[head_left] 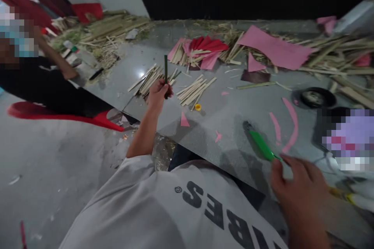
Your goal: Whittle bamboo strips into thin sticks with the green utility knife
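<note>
My left hand is closed around a short dark green stick, which stands upright above the grey table. Beside that hand lie a bundle of thin pale sticks and a second bundle. At the lower right, my right hand is at the near end of a green-handled tool, thumb and fingertips around that end. The tool's dark tip points away from me. A small yellow cap and a pink paper triangle lie between the hands.
Pink paper, red folded paper and piles of split stalks line the table's back. A black round dish sits at right. A person's arm and a red chair are at left.
</note>
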{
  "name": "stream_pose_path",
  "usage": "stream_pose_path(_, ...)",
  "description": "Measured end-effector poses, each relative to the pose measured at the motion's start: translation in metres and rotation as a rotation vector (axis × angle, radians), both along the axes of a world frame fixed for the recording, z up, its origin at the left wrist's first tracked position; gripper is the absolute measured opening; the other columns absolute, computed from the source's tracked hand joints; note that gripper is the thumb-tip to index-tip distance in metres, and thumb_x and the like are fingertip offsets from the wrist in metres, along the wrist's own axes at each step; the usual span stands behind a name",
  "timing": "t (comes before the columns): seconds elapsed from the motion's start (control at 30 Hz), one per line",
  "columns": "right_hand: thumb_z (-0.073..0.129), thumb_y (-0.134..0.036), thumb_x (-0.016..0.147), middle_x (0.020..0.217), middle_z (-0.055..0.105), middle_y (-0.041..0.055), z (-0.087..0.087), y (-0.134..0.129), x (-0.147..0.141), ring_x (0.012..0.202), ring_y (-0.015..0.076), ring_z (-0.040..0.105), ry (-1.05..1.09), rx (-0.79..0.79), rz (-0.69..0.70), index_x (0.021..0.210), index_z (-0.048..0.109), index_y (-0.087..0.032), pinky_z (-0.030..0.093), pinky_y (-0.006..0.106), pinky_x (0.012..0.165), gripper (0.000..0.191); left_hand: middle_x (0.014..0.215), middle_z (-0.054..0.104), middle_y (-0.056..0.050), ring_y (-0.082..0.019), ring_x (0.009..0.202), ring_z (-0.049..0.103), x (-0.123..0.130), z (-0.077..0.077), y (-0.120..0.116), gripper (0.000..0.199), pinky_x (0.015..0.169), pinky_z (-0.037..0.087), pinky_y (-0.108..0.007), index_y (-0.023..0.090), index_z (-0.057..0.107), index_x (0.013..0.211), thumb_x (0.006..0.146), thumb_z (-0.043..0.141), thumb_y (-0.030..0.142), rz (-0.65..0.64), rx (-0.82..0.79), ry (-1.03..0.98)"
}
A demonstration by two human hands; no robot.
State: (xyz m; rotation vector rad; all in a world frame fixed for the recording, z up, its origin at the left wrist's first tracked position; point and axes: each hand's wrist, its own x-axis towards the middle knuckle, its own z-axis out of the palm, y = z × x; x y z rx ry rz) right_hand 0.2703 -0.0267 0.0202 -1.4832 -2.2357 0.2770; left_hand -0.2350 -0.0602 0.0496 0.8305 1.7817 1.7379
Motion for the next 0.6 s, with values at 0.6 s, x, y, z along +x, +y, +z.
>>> stream_pose_path(0.6,0.041,-0.044,0.11,0.127,0.072,0.0254,-0.039,0.044,-0.032,0.115,0.0384,0.07,0.05,-0.115,-0.233,0.145,0.055,-0.015,0.053,0.048,0.094,0.048,0.108,0.078,-0.009,-0.021,0.096,0.074,0.192,-0.004,0.036,0.005,0.096,0.062,-0.039,0.024,0.058,0.099,0.103,0.057,0.026,-0.854,-0.318,0.156)
